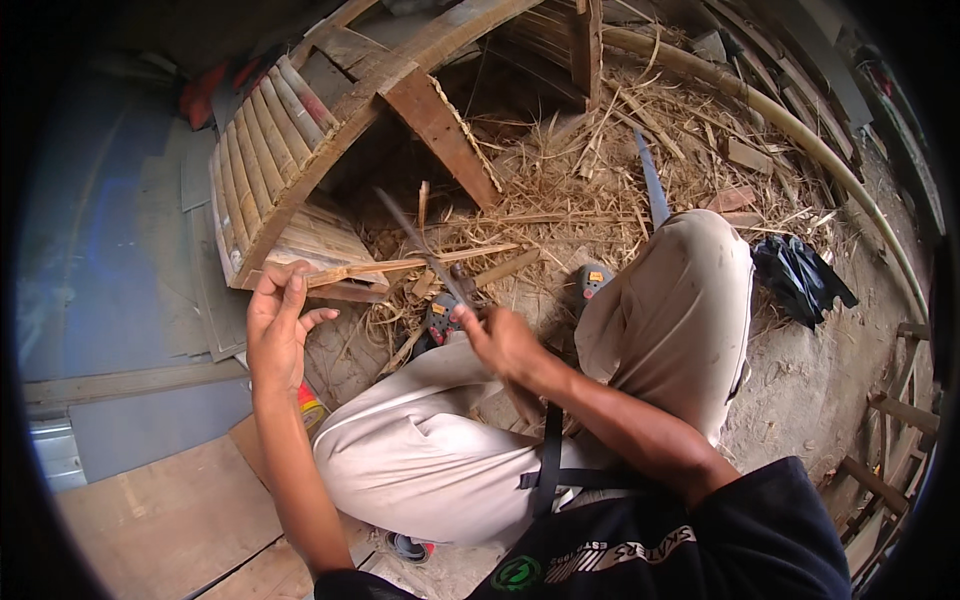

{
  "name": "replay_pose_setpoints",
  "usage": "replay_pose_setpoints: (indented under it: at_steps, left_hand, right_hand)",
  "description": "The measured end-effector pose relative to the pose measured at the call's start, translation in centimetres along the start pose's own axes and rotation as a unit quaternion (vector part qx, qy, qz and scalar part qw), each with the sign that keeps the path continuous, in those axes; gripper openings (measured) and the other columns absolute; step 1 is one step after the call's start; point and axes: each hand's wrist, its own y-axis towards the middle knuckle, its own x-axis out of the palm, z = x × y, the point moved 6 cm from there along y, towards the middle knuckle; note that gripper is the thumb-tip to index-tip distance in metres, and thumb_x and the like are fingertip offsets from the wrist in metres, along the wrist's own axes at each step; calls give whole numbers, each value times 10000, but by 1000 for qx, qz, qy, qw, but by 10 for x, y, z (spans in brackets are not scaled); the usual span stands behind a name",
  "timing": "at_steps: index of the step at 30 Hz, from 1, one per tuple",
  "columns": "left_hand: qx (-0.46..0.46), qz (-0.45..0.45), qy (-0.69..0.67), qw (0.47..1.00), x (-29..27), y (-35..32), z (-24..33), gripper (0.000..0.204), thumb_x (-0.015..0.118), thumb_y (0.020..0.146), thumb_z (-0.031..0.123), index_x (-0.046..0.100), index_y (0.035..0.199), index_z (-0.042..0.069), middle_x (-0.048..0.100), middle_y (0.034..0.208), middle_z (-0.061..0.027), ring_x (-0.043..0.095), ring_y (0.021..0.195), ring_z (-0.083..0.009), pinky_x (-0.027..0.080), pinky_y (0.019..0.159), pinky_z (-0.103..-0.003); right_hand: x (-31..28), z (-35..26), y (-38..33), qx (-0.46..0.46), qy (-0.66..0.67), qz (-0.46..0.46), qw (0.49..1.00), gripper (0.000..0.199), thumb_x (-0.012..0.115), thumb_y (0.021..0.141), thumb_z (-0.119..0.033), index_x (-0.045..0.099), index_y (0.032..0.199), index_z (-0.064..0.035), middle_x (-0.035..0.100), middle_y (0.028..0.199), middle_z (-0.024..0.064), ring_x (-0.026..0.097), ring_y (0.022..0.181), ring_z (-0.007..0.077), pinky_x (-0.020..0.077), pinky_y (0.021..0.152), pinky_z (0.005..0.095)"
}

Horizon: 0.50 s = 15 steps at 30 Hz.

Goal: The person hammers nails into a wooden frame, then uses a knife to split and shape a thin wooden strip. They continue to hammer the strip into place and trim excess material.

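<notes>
My left hand pinches one end of a split bamboo strip between thumb and fingertips. The strip stretches rightward, a little above my shin. My right hand is wrapped round the handle of a long-bladed knife. Its narrow grey blade points up and to the left, crossing the strip near the middle. Whether the edge touches the strip I cannot tell. Just beyond my hands stands a wooden frame faced with bamboo slats.
Shavings and bamboo scraps cover the ground ahead. A blue saw blade lies beyond my right knee, near brick pieces and a black plastic bag. A long bamboo pole curves along the right. Wooden boards lie at the lower left.
</notes>
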Motion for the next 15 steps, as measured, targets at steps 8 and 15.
replay_pose_setpoints:
  at_steps: [8,15]
  left_hand:
    - [7,19,3,1000,-1,13,5,185,574,1024,273,560,971,97,603,1159,-49,616,962,-143,535,734,-327]
    - [8,31,6,999,4,7,7,168,583,1020,276,555,954,123,628,995,-16,623,942,-142,520,740,-324]
  right_hand:
    - [-9,22,17,40,-38,18,998,760,458,984,-621,625,706,67,591,580,204,585,534,275,477,531,424]
    - [2,56,5,148,11,-3,989,770,459,989,-604,600,613,53,583,562,195,612,559,250,466,527,421]
